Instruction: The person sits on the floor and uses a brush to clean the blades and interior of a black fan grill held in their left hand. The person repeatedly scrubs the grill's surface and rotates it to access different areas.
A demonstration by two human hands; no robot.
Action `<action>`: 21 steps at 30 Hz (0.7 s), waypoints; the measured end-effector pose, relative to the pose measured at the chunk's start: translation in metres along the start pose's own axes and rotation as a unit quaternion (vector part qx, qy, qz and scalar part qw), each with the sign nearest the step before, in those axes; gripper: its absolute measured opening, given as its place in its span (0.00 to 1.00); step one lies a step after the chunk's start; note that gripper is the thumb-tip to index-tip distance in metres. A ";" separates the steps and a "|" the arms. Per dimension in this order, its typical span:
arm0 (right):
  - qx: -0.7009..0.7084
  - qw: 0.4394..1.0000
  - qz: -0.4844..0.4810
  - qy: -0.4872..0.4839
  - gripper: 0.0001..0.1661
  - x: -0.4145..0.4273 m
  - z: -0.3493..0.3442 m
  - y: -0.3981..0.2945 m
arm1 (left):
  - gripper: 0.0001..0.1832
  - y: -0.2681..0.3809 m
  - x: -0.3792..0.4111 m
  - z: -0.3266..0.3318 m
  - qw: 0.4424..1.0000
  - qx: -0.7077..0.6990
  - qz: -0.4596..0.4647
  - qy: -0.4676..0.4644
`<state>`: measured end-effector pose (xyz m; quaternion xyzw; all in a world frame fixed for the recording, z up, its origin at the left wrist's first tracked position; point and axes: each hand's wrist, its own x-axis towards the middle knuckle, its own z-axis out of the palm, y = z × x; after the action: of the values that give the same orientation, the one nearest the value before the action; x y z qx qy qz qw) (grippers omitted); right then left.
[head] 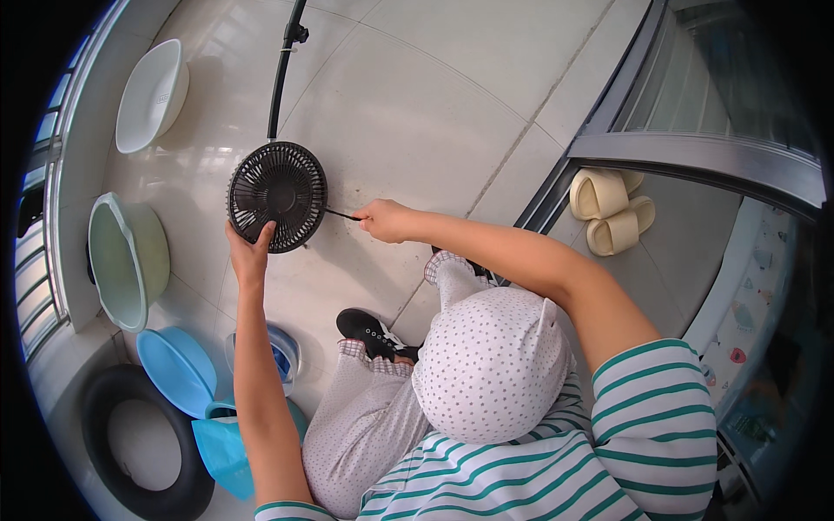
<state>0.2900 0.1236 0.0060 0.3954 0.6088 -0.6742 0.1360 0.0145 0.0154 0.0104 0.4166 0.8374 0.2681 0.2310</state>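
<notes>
A round black fan head (277, 195) with a slotted grille is in front of me, at the end of a black pole (279, 91). My left hand (251, 251) grips its lower left rim, thumb on the grille and the other fingers largely hidden behind. To the right of the fan, my right hand (386, 220) pinches a thin black piece (342, 214) that runs to the fan's side. Whether this piece is a cord or a slim tool I cannot tell. A clamp knob (300, 34) sits higher on the pole.
Along the left wall stand a white basin (151, 98), a pale green tub (133, 260) and a blue basin (177, 371). A black inner tube (101, 443) lies below them. Cream slippers (606, 208) rest beyond the sliding door's track (544, 205). My black shoe (371, 332) is on the tiles.
</notes>
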 end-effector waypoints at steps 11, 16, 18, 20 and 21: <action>0.056 0.998 -0.023 0.013 0.21 -0.009 0.004 0.019 | 0.44 0.003 0.000 0.003 1.000 -0.024 -0.009 -0.017; 0.060 0.998 -0.002 -0.005 0.23 0.006 0.001 0.006 | 0.44 0.012 0.002 0.011 1.000 -0.013 0.014 -0.010; 0.067 0.997 0.025 -0.024 0.21 0.007 0.000 0.001 | 0.44 0.019 -0.003 0.009 1.000 -0.015 0.002 -0.017; 0.053 0.998 0.030 -0.035 0.19 0.014 0.001 -0.002 | 0.44 0.011 -0.001 0.007 1.000 0.000 0.004 -0.001; 0.037 0.998 0.023 -0.035 0.17 0.021 0.003 -0.002 | 0.44 0.008 -0.002 0.008 1.000 0.005 0.005 0.004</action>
<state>0.2737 0.1281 -0.0073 0.3902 0.5689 -0.7066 0.1575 0.0249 0.0200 0.0098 0.4212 0.8375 0.2662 0.2244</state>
